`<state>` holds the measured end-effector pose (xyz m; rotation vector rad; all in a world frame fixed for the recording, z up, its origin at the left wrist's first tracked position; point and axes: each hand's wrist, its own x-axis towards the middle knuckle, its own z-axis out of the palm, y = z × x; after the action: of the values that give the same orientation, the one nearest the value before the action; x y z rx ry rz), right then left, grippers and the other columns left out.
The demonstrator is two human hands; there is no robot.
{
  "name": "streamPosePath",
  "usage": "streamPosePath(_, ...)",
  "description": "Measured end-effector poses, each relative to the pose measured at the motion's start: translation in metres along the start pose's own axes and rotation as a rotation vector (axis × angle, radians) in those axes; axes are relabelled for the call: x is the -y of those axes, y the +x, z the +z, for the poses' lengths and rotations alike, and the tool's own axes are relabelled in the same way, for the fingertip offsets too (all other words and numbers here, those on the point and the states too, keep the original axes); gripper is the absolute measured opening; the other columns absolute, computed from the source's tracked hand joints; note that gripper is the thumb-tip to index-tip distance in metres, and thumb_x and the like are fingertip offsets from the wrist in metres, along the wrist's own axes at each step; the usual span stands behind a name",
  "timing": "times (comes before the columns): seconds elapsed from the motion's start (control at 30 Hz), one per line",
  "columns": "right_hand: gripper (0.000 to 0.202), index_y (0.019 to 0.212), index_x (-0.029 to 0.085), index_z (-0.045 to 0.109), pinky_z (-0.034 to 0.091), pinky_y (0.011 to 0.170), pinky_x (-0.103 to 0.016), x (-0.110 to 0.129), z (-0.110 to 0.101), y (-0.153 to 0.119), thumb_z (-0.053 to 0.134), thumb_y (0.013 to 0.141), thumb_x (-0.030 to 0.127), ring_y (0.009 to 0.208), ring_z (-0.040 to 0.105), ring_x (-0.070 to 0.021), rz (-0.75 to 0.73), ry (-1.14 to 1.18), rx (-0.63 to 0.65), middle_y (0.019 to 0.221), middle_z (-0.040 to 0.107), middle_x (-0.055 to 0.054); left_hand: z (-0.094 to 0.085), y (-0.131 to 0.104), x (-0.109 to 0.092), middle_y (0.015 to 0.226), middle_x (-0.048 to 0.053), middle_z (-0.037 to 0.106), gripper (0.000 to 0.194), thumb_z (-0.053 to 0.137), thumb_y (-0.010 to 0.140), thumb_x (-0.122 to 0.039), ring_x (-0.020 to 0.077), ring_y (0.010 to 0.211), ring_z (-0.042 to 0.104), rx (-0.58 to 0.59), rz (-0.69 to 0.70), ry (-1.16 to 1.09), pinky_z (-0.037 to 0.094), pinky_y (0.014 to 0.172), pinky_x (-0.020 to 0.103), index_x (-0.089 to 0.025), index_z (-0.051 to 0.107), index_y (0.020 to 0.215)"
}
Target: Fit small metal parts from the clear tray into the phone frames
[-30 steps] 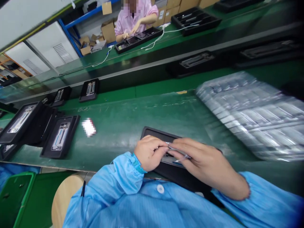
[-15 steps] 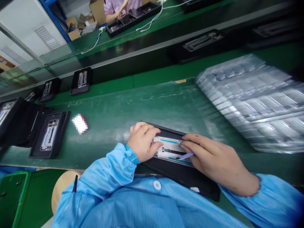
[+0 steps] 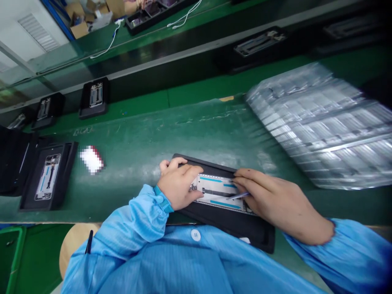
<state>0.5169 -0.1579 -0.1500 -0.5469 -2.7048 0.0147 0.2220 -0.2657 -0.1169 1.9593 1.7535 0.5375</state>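
Nearest: black tray [image 3: 226, 223] at lower centre of frame, metal phone frame [image 3: 214, 200] lying inside it. Right hand [image 3: 275, 200]: slim tool [image 3: 237, 197] gripped between thumb and fingers, its tip pointed at the phone frame's middle; contact cannot be told. Left hand [image 3: 177, 188]: thumb and forefinger spread over the phone frame's left end; whether it is pinched or only steadied cannot be told.

Done so far: blue strips [image 3: 225, 204] and a dark band [image 3: 219, 193] are seen in place. Work is judged mid-way, since the tool is held over the piece; how much is left is not shown.

Beyond, at left: a second frame [image 3: 47, 179], untouched, similarly striped. At right: clear plastic trays [image 3: 330, 130]. Farther, upper left: another loaded tray [image 3: 93, 111].
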Motion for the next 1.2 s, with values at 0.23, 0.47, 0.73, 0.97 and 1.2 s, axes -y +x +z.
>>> streamPosePath(0.23, 0.028, 0.115, 0.024, 0.083, 0.058, 0.072, -0.039, 0.0, 0.008, 0.006, 0.058, 0.106, 0.015, 0.095, 0.081, -0.0259, 0.033, 0.018, 0.037, 0.131, 0.083, -0.009, 0.001, 0.0, 0.0, 0.138, 0.01, 0.082, 0.059, 0.096, 0.084, -0.037, 0.0428, 0.145, 0.054, -0.011, 0.016, -0.004, 0.032, 0.111, 0.061, -0.026, 0.072, 0.137)
streamPosePath(0.47, 0.028, 0.119, 0.024, 0.083, 0.062, 0.079, -0.039, 0.0, 0.01, 0.007, 0.059, 0.105, 0.017, 0.098, 0.08, -0.0259, 0.014, 0.013, 0.06, 0.129, 0.083, -0.009, 0.001, 0.0, -0.001, 0.136, 0.009, 0.083, 0.054, 0.095, 0.084, -0.037, 0.042, 0.144, 0.055, -0.011, 0.019, -0.004, 0.032, 0.11, 0.06, -0.027, 0.073, 0.133)
streamPosePath(0.73, 0.026, 0.12, 0.021, 0.084, 0.065, 0.085, -0.036, -0.002, 0.01, 0.006, 0.062, 0.105, 0.018, 0.103, 0.081, -0.0237, -0.049, -0.035, 0.054, 0.128, 0.083, -0.011, 0.001, 0.0, -0.001, 0.137, 0.008, 0.082, 0.053, 0.096, 0.084, -0.035, 0.0417, 0.144, 0.054, -0.004, 0.02, -0.007, 0.032, 0.11, 0.06, -0.028, 0.073, 0.131)
streamPosePath(0.97, 0.044, 0.134, 0.027, 0.084, 0.066, 0.088, -0.038, 0.003, 0.003, -0.005, 0.061, 0.1, 0.013, 0.109, 0.081, -0.0263, 0.032, 0.079, 0.062, 0.136, 0.082, -0.008, 0.002, 0.0, 0.0, 0.136, 0.008, 0.082, 0.053, 0.097, 0.084, -0.036, 0.0418, 0.144, 0.054, -0.006, 0.025, -0.012, 0.032, 0.111, 0.06, -0.028, 0.073, 0.13)
streamPosePath(1.2, 0.033, 0.126, 0.02, 0.083, 0.066, 0.089, -0.037, 0.012, 0.001, 0.001, 0.057, 0.106, 0.015, 0.108, 0.081, -0.0251, -0.004, -0.008, 0.016, 0.13, 0.083, -0.011, 0.002, 0.0, -0.001, 0.134, 0.007, 0.083, 0.052, 0.097, 0.084, -0.035, 0.0408, 0.142, 0.055, -0.011, 0.027, -0.001, 0.032, 0.11, 0.059, -0.028, 0.072, 0.128)
